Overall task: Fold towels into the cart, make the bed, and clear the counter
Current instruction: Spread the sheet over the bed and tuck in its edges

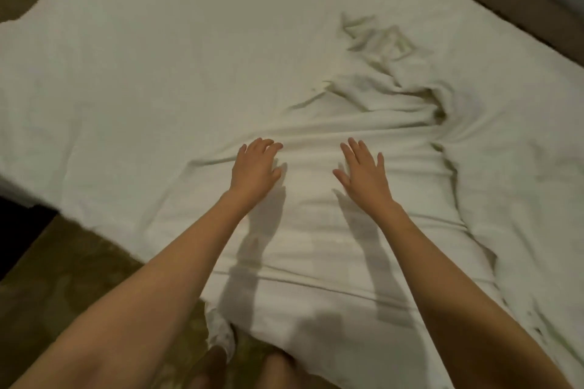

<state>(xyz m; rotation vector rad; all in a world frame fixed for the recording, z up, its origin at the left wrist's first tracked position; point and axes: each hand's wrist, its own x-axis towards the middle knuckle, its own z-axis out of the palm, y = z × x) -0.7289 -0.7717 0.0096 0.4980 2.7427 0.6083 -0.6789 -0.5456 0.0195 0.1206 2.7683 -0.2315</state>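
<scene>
both hands lie flat, fingers straight and spread, on the white sheet (189, 73): left hand (254, 169) and right hand (363, 172) side by side, apart. beyond the right hand the sheet bunches into a rumpled ridge (410, 95). patterned carpet (79, 278) lies below the left forearm.

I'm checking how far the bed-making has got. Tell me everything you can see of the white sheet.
The white sheet is plain, soft-looking fabric spread over the bed. Its far and left parts lie fairly smooth; the right side is bunched into a crumpled heap with deep folds, and long creases run across the near part. The near edge hangs over the bed's side toward the patterned floor. The left hand and right hand rest flat on it, fingers spread, just short of the creases.
</scene>
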